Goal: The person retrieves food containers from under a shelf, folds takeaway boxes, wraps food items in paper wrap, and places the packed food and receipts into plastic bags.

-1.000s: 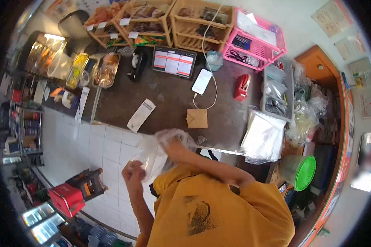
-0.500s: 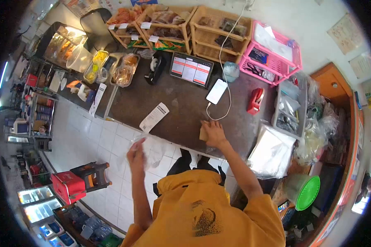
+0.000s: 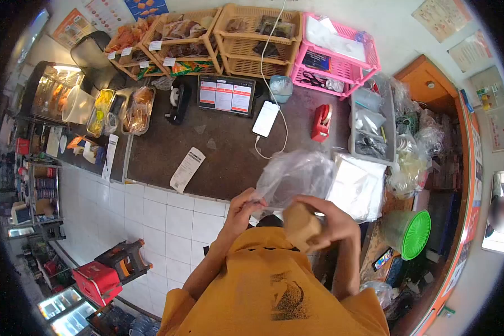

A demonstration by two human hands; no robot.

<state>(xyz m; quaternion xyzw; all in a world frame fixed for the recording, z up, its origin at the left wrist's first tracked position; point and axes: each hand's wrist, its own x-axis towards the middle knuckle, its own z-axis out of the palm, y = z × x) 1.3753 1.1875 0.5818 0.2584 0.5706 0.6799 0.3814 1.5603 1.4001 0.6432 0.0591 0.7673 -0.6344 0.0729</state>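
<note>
My left hand (image 3: 242, 211) pinches the edge of a clear plastic bag (image 3: 294, 173). The bag spreads out over the front of the dark counter, its film puffed and see-through. Close to my body, my right hand (image 3: 339, 221) is wrapped round a small brown paper packet (image 3: 301, 225), slightly blurred. The packet is beside the bag's near edge; whether they touch I cannot tell. A printed receipt (image 3: 187, 170) lies on the counter to the left of my hands.
On the counter (image 3: 218, 162) are a tablet (image 3: 225, 96), a charging phone (image 3: 265, 119), a red tape dispenser (image 3: 322, 122) and a stack of plastic bags (image 3: 357, 187). Behind stand wooden racks (image 3: 257, 42) and a pink basket (image 3: 341, 50). Food trays (image 3: 138, 111) sit left.
My left hand has moved right with the plastic bag, which now spreads over the counter. My right hand has lifted the brown packet off the counter and drawn it towards my body.
</note>
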